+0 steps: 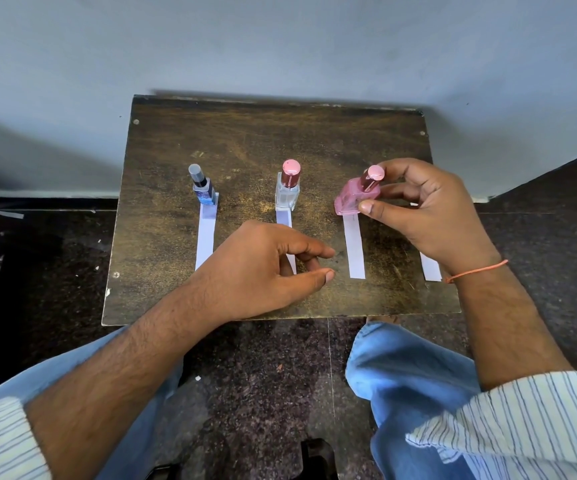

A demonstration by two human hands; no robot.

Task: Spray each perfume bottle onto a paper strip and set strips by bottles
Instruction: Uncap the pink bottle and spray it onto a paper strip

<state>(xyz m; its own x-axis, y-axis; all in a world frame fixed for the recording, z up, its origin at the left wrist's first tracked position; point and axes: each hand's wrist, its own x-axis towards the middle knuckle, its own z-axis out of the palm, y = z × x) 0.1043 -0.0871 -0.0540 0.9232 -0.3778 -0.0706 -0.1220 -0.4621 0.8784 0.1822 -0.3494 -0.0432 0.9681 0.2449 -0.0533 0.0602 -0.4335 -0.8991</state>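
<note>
While my right hand (429, 216) holds the pink perfume bottle (355, 199) tilted, thumb on its near face and fingers behind the rose cap (374, 174), I treat this as the pick-or-place step for bottle three; can't tell which from one view. Bottle base is at the far end of the third paper strip (355, 249), looks lifted or rocked on one edge.

Left hand (269, 268) grips nothing: fingers loosely curled, hovering over the near part of the middle strip (284, 218), which it mostly hides.

Layout on the wooden table (245, 140):
- dark blue bottle (204, 190), far left, upright, standing on the far end of its strip (205, 237)
- clear bottle (287, 192), middle, upright, strip running toward me
- fourth strip (432, 270), right edge, partly under my right wrist, no bottle seen by it

Doing it well, my call:
- keep grip low on the glass body, not just the cap; cap may pull off
- bring left hand to the third strip, pinch its near end, lift clear of the table before spraying
- aim nozzle away from neighbour strips to avoid cross-scent
- watch the right wrist, it could drag the fourth strip off the edge
</note>
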